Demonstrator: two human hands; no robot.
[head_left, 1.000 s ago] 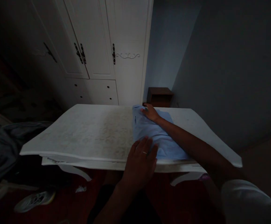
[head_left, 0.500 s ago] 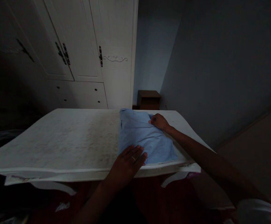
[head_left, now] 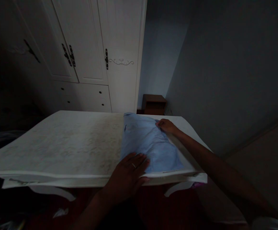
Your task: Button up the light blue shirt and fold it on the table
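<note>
A folded light-blue garment (head_left: 146, 137) lies on the right part of a white table, with wrinkles across its middle and a small dark mark near its left edge. My left hand (head_left: 130, 169) rests with fingers stretched over the garment's near left corner, and a ring shows on one finger. At the far right edge of the cloth, my right hand (head_left: 164, 124) pinches the fabric between thumb and fingers. What kind of garment it is, the folds do not show.
The white table (head_left: 81, 140) has a patterned, worn top and a curved front edge. Behind it stand a white wardrobe (head_left: 122, 35) with dark handles and a small brown cabinet (head_left: 154, 99). A grey wall (head_left: 236, 64) runs along the right side. The light is dim.
My right hand has shifted slightly to the right along with the garment's edge, and the creases near it have eased. My left hand has slid a little toward the table's front edge.
</note>
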